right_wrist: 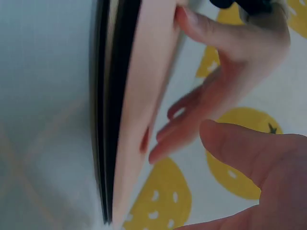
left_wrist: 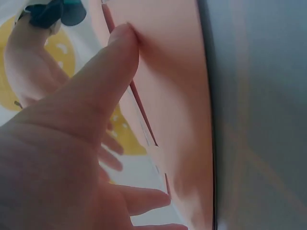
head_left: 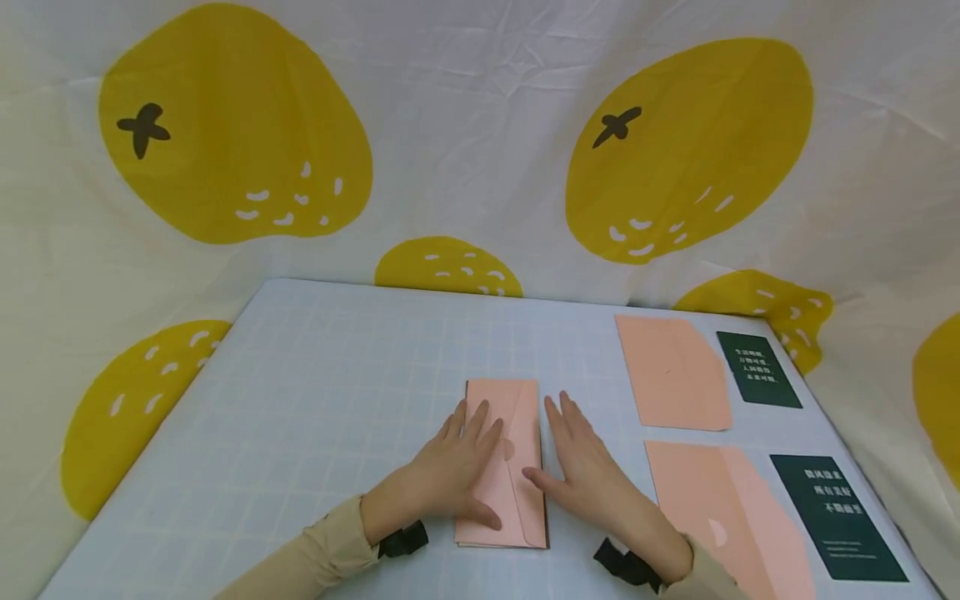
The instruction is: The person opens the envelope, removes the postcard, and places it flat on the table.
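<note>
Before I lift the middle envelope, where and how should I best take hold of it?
Probably the long right edge, coming from the right: the envelope lies flat, that edge is mostly uncovered, and the left hand covers much of the opposite edge.

The left grip (head_left: 453, 471) hides part of the middle pink envelope (head_left: 516, 483), whose ends run out of the left wrist view. The near right pink envelope (head_left: 723, 504) is partly covered by the right sleeve (head_left: 699, 579) and cut off at the bottom edge. The near green card (head_left: 836, 518) has bottom lines too small to read.
</note>
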`<state>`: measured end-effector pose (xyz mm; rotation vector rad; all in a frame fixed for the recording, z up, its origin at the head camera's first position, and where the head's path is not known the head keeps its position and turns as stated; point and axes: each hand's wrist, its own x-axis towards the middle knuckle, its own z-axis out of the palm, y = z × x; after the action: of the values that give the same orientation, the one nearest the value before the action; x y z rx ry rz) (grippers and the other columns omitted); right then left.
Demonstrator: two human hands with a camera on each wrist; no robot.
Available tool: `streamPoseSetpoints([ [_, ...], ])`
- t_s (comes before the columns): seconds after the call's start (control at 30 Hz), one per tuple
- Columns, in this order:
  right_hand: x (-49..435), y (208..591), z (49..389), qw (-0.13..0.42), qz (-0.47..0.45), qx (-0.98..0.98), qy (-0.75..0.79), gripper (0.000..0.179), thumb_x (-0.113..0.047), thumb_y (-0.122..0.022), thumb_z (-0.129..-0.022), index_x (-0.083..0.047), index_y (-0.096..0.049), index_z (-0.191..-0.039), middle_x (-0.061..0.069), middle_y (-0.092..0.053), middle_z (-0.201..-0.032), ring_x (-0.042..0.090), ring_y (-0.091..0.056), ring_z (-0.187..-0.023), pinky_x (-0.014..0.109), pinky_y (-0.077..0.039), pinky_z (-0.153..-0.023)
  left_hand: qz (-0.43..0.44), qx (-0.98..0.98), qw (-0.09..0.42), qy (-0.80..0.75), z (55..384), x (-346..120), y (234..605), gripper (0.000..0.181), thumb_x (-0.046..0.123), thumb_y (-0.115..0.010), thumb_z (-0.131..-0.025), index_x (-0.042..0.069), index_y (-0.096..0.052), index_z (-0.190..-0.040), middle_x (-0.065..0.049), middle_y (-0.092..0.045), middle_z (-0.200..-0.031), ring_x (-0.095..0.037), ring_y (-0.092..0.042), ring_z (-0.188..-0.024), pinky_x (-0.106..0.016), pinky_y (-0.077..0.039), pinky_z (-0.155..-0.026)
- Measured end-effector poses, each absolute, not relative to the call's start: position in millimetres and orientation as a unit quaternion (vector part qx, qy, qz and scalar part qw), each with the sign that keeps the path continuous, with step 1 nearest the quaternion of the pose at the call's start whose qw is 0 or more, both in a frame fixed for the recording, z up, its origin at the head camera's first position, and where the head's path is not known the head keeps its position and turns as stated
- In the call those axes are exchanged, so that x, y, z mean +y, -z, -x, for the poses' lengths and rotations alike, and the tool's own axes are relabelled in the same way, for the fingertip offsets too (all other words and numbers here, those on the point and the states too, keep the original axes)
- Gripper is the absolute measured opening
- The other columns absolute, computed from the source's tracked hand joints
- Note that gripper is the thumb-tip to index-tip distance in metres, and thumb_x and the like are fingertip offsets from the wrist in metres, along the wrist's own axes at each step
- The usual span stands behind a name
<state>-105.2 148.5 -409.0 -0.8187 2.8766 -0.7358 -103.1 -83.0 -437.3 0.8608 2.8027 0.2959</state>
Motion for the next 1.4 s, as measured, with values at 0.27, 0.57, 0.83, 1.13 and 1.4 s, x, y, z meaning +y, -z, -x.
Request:
streamPoseSetpoints([
  [0.27,134.2,434.0,92.3,0.095,0.307,0.919,0.230,0.088,-0.029,-0.072,-0.090,0.015,-0.023,-0.149,0.039,-0.012,-0.155,0.053,-0.015,-0.143,0.064,-0.026,-0.108,-0.283,0.948,0.117,-0.088,103.3,-79.9,441.0,0.124,0.077,-0.070,-0.069,0.001,-0.026,-0.155,-0.026,-0.009,-0.162,-0.054,-0.006,-0.144,-0.054,-0.028,-0.113],
  [0.57,136.3,440.0,93.0,0.104,0.333,0.910,0.224,0.083,-0.028,-0.069,-0.093,0.016,-0.026,-0.148,0.039,-0.010,-0.156,0.050,-0.014,-0.145,0.059,-0.026,-0.110,-0.275,0.951,0.115,-0.078,101.7,-77.7,442.5,0.126,0.079,-0.070,-0.067,-0.002,-0.027,-0.154,-0.026,-0.009,-0.162,-0.054,-0.007,-0.144,-0.053,-0.029,-0.112],
  [0.83,135.4,439.8,93.5,0.104,0.339,0.910,0.215,0.082,-0.029,-0.069,-0.093,0.016,-0.027,-0.147,0.039,-0.011,-0.156,0.050,-0.015,-0.145,0.058,-0.027,-0.110,-0.269,0.952,0.117,-0.086,100.8,-77.9,442.5,0.126,0.077,-0.072,-0.067,-0.003,-0.028,-0.154,-0.027,-0.011,-0.161,-0.054,-0.007,-0.144,-0.054,-0.028,-0.113],
  [1.13,135.4,437.4,92.2,0.114,0.332,0.911,0.215,0.083,-0.029,-0.069,-0.093,0.016,-0.026,-0.148,0.038,-0.008,-0.156,0.050,-0.014,-0.145,0.059,-0.027,-0.110,-0.274,0.952,0.113,-0.084,100.0,-77.2,442.4,0.126,0.076,-0.072,-0.067,-0.003,-0.028,-0.154,-0.025,-0.010,-0.162,-0.054,-0.006,-0.144,-0.055,-0.027,-0.113],
  [1.4,136.0,435.0,93.6,0.130,0.333,0.907,0.221,0.083,-0.027,-0.068,-0.094,0.015,-0.023,-0.150,0.038,-0.004,-0.157,0.050,-0.010,-0.145,0.059,-0.024,-0.111,-0.270,0.953,0.113,-0.083,100.6,-76.4,441.6,0.127,0.076,-0.073,-0.065,-0.003,-0.029,-0.153,-0.025,-0.011,-0.162,-0.055,-0.008,-0.144,-0.056,-0.028,-0.112],
])
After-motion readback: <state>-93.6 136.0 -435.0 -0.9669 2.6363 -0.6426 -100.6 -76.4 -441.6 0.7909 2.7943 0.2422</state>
